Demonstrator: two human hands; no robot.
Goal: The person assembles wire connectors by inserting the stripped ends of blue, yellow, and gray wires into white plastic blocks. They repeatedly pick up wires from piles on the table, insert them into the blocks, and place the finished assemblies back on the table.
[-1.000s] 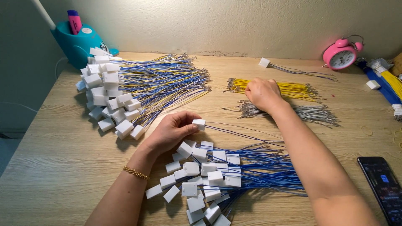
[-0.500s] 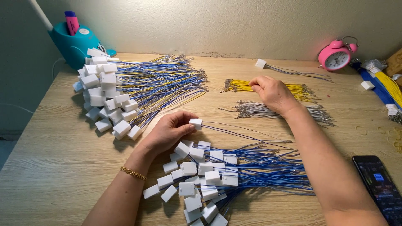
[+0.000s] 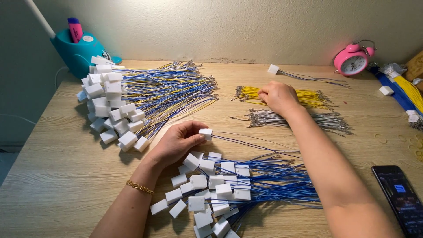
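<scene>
My left hand (image 3: 176, 142) pinches a small white connector block (image 3: 205, 133) whose blue wires trail off to the right, just above a heap of white connectors with blue wires (image 3: 229, 189) at the table's front. My right hand (image 3: 278, 97) rests with fingers curled on the left end of a bundle of yellow wires (image 3: 308, 98), beside a bundle of grey wires (image 3: 304, 119). Whether it grips a wire is hidden by the fingers.
A big pile of white connectors with blue and yellow wires (image 3: 132, 101) lies at the left. A teal pen holder (image 3: 79, 50) stands far left, a pink alarm clock (image 3: 352, 59) far right. A single connector with wires (image 3: 274, 69) lies at the back. A black phone (image 3: 398, 196) is front right.
My right hand slid slightly along the yellow bundle's left end. The view shifted a little. My left hand keeps the same connector in place.
</scene>
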